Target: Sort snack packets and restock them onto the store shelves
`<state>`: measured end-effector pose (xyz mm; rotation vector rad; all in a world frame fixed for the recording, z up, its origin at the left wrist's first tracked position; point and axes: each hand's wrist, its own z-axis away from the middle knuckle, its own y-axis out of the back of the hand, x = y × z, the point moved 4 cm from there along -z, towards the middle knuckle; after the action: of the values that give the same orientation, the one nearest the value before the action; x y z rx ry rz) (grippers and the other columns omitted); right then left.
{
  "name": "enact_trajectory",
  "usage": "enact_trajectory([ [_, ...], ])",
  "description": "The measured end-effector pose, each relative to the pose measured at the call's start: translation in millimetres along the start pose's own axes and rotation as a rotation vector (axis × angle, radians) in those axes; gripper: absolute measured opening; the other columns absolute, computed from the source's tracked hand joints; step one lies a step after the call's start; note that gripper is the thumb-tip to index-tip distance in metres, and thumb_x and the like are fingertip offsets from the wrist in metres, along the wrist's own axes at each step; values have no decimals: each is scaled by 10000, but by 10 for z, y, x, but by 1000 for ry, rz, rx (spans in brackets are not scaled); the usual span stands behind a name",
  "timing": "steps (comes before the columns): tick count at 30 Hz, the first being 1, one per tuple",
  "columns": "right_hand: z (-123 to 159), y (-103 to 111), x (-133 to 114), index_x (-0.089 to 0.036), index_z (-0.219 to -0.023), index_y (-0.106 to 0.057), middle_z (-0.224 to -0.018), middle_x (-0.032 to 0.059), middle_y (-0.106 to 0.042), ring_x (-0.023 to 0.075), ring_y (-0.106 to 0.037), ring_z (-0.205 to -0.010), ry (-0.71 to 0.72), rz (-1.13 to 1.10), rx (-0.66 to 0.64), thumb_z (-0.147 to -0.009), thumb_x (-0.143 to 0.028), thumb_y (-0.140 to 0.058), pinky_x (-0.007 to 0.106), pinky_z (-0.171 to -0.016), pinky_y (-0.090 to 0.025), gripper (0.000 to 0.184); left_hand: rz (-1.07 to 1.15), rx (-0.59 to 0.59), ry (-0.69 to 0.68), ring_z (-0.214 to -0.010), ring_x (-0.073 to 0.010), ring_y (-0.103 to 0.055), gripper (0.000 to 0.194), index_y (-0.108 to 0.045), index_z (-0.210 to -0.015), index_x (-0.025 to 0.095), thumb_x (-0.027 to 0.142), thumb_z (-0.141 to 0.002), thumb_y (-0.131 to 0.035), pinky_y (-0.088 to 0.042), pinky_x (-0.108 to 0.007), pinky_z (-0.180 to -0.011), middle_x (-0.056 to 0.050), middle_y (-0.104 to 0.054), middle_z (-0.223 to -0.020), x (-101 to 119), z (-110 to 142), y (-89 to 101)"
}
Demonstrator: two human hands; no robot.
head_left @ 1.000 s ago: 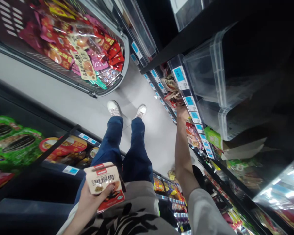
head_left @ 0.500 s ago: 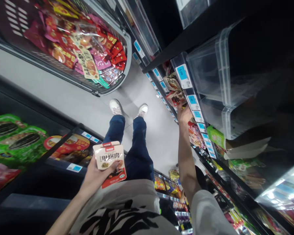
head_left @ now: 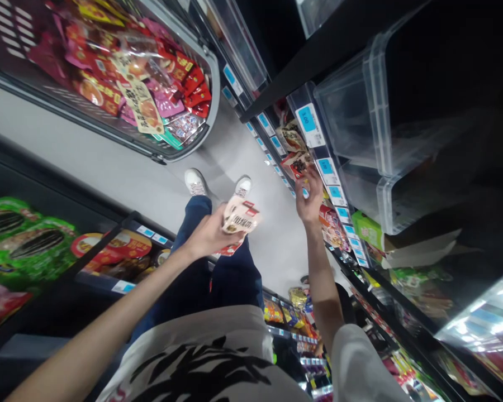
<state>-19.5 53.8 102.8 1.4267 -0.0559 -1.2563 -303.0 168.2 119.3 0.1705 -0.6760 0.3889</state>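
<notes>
My left hand [head_left: 212, 231] is closed around white-and-red snack packets [head_left: 241, 219], held above my legs and slightly blurred. More than one seems to be in the grip, but I cannot tell how many. At the shelf on the right, my right hand [head_left: 310, 195] has its thumb and fingers apart, with a gap between them. Its fingertips are at the lower edge of a red-and-white snack packet [head_left: 298, 163]; whether they touch it I cannot tell. Just beyond lies a beige snack packet [head_left: 291, 137] on the same shelf.
A grey shopping basket [head_left: 213, 106] full of snack packets stands on the floor at upper left. Clear plastic bins [head_left: 379, 111] and price tags [head_left: 310, 124] line the right shelving. Green seed bags [head_left: 29, 240] lie on the left shelf. My shoes [head_left: 195, 182] are between the shelves.
My left hand has moved right and forward with the snack packets, which are now tilted. My right hand has drawn slightly back from the shelf and its fingers show more.
</notes>
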Motion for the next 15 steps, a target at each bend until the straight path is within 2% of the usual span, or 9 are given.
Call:
enact_trajectory([
  [2,212,-100,-28,-240,-1348,-612,-1464,152,-625,248,-673,-1268,-69,-346,-155,-972,-582,-563,421,-996,-592,510,-120,-87,-122,-959,-297,-763,689,-549,-1296,184,434,-720,-832,-564,-355,-807,-58,-762,-989,265,-313,-85],
  [4,430,-238,7,-250,-1338,-607,-1366,140,-692,254,-738,-1120,-237,-633,-359,-874,-676,-654,409,-872,-635,632,-179,-114,-212,-943,-296,-746,613,-550,-1247,167,412,-749,-809,-537,-351,-785,-64,-736,-979,524,-581,-193],
  [6,599,-338,64,-237,-1261,-645,-1242,123,-750,279,-754,-1056,-389,-771,-514,-692,-634,-846,412,-834,-646,723,-192,-136,-284,-944,-293,-727,587,-543,-1227,155,418,-771,-802,-520,-354,-786,-65,-713,-959,738,-798,-339],
  [7,640,-356,103,-233,-1211,-667,-1194,109,-767,285,-753,-1051,-436,-788,-537,-601,-557,-925,410,-849,-646,738,-184,-152,-306,-939,-288,-719,589,-533,-1243,149,420,-789,-793,-517,-361,-795,-66,-705,-955,815,-891,-424],
  [9,624,-332,203,-224,-1119,-692,-1132,86,-782,283,-746,-1056,-470,-773,-475,-506,-408,-983,411,-909,-635,703,-148,-211,-342,-932,-272,-703,595,-509,-1296,131,403,-830,-760,-519,-382,-830,-76,-701,-974,911,-1053,-619],
  [12,446,-234,402,-195,-1042,-684,-1044,78,-784,267,-743,-1010,-449,-675,-301,-508,-359,-954,420,-931,-623,620,-118,-269,-403,-1031,-286,-662,571,-512,-1319,75,339,-862,-727,-510,-437,-931,-138,-687,-1090,968,-1280,-909],
  [15,253,-170,605,-161,-1068,-658,-1019,82,-769,239,-733,-986,-396,-550,-191,-550,-372,-901,397,-908,-618,610,-159,-207,-451,-1238,-370,-552,614,-523,-1330,18,301,-839,-759,-447,-531,-1049,-228,-598,-1283,1008,-1526,-1133],
])
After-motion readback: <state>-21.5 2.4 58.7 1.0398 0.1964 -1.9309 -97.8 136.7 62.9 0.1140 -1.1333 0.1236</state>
